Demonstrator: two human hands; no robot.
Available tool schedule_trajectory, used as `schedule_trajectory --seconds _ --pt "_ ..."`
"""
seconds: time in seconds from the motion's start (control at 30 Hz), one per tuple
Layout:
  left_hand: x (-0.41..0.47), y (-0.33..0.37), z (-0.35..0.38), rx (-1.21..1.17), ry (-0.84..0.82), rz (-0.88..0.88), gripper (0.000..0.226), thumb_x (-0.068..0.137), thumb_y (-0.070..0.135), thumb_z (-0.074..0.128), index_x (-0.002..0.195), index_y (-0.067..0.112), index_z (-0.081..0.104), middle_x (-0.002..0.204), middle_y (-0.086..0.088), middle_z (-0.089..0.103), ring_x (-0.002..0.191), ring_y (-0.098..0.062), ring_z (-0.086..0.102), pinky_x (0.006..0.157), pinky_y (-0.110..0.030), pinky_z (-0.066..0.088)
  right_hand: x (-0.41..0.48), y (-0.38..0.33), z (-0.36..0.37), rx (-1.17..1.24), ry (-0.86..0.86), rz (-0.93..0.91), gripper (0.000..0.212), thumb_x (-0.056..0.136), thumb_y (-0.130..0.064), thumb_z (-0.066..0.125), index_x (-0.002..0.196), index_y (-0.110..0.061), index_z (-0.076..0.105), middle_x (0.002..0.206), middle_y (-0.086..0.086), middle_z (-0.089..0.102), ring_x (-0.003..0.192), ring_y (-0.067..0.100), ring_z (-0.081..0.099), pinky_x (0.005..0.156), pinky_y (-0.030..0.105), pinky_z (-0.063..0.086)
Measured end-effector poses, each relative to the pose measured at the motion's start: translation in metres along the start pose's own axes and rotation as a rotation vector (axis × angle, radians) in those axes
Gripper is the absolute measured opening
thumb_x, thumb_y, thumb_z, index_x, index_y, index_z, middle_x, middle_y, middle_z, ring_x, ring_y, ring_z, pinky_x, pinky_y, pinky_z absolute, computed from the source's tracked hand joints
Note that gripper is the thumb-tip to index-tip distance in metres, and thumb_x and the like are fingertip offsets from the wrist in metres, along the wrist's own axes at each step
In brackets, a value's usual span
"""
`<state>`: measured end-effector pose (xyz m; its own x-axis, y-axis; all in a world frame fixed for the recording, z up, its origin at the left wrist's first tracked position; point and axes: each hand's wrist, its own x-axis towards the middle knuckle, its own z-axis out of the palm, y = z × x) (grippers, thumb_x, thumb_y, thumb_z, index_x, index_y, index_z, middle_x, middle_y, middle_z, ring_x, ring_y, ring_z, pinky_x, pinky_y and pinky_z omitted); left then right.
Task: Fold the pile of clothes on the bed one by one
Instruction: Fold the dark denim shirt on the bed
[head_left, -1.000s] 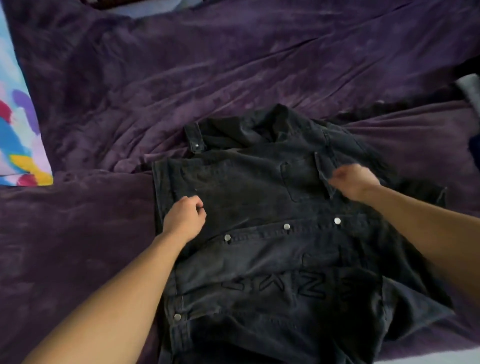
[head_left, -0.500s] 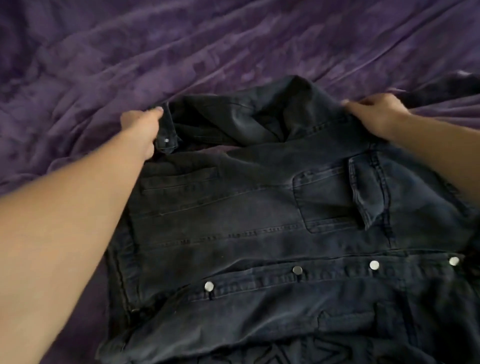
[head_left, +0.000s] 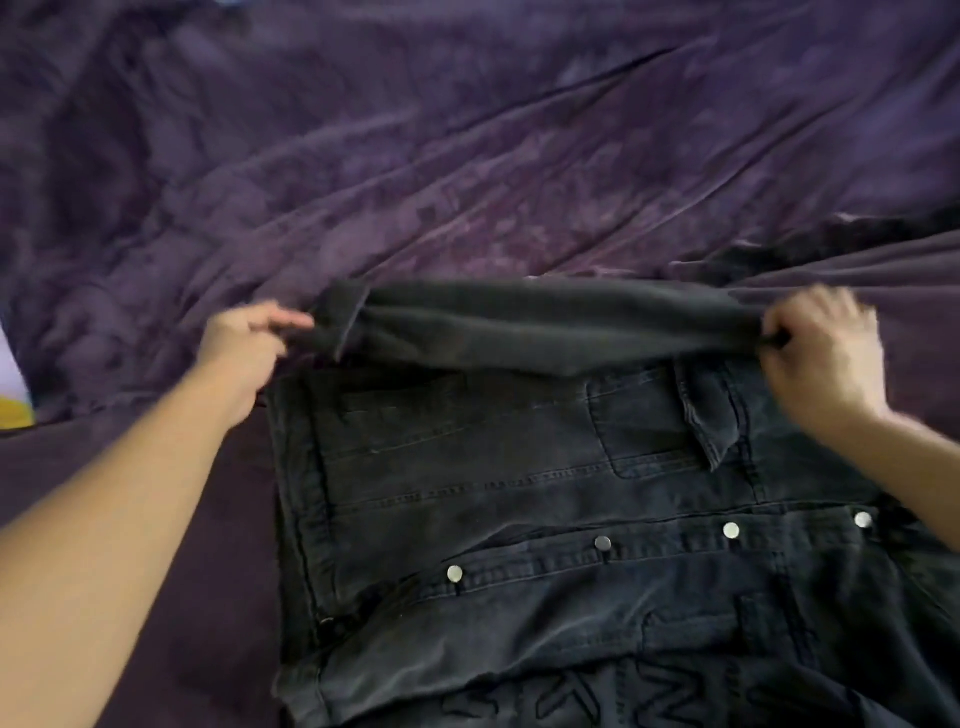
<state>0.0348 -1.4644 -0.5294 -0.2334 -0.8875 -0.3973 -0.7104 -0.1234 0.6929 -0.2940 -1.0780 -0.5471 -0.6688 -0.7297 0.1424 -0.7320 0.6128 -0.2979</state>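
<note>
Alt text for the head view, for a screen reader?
The left hand and right hand hold the far edge of a black denim jacket at its two ends, bunched into a roll between them. The jacket lies on a wrinkled purple bedspread, a row of metal snaps across it.

The jacket (head_left: 519, 467) lies on the bed (head_left: 467, 156), its far edge held between the left hand (head_left: 244, 343) and right hand (head_left: 826, 353). A pocket (head_left: 649, 431) sits just nearer than the right hand, with snaps (head_left: 602, 543) nearer still. A pillow (head_left: 13, 405) lies left of the left hand.
</note>
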Motion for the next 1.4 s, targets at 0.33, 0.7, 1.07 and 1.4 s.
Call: schedule_trajectory --seconds 0.33,0.7,1.07,1.4 --pt "-0.034 -0.042 0.055 -0.047 -0.053 -0.241 0.069 0.071 0.050 0.077 0.127 0.020 0.051 0.107 0.004 0.059 0.079 -0.012 0.058 0.062 -0.028 0.048 -0.066 -0.028 0.037 -0.185 -0.286 -0.048 0.072 0.070 -0.031 0.076 0.134 -0.017 0.046 0.123 0.016 0.053 0.111 0.039 0.048 0.088 0.049 0.037" --pt "-0.126 -0.082 0.017 -0.307 0.085 -0.554 0.044 0.081 -0.015 0.044 0.121 -0.003 0.054 0.114 -0.021 0.058 0.090 -0.028 0.055 0.067 -0.038 0.054 -0.079 -0.027 0.025 -0.094 -0.294 0.120 0.019 0.079 0.001 0.064 0.090 -0.008 0.076 0.110 0.016 0.060 0.104 0.042 0.049 0.083 0.053 0.041" --pt "-0.116 -0.098 0.068 1.188 -0.206 0.519 0.060 0.093 0.036 0.049 0.148 0.030 0.028 0.156 -0.008 0.022 0.144 -0.027 0.015 0.113 -0.050 0.019 -0.060 -0.047 0.069 -0.284 -0.775 -0.071 0.069 0.094 -0.062 0.034 0.153 -0.035 0.012 0.163 0.000 0.000 0.149 0.021 0.001 0.117 0.050 0.016" --pt "-0.023 -0.037 0.064 0.525 -0.545 -0.007 0.129 0.049 0.044 0.090 0.150 0.039 0.009 0.157 -0.003 0.023 0.141 -0.021 0.028 0.113 -0.035 0.026 0.043 -0.040 0.068 -0.138 -0.705 0.017 0.107 0.064 -0.052 0.081 0.150 -0.033 0.018 0.148 0.010 0.041 0.132 0.035 0.042 0.104 0.048 0.038"
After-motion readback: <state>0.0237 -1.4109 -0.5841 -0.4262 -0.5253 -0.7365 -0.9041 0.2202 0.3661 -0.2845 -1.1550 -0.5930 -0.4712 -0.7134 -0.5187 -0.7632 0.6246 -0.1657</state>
